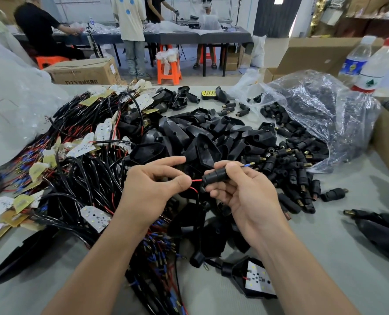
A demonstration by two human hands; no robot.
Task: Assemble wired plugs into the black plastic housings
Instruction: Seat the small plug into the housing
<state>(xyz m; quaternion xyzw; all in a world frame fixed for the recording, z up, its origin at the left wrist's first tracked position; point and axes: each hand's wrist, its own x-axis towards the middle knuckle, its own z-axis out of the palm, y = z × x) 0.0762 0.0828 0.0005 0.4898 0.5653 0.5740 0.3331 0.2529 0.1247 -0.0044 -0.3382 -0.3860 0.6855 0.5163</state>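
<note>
My right hand (241, 192) grips a small black plug sleeve (214, 177) between thumb and fingers. A thin wire tip with a blue collar and brass pin (248, 165) sticks out past the sleeve's right end. My left hand (152, 189) pinches a red wire (195, 181) just left of the sleeve, where the wire enters it. Behind both hands lies a heap of black plastic housings (200, 137). To the left sprawls a tangle of black and red wired plugs with small white LED boards (80, 160).
A torn clear bag (320, 114) at the right spills loose black plug sleeves. One assembled housing with an LED board (255, 278) lies near my right forearm. Two water bottles (371, 67) and cardboard boxes stand at the far right. People work at a table behind.
</note>
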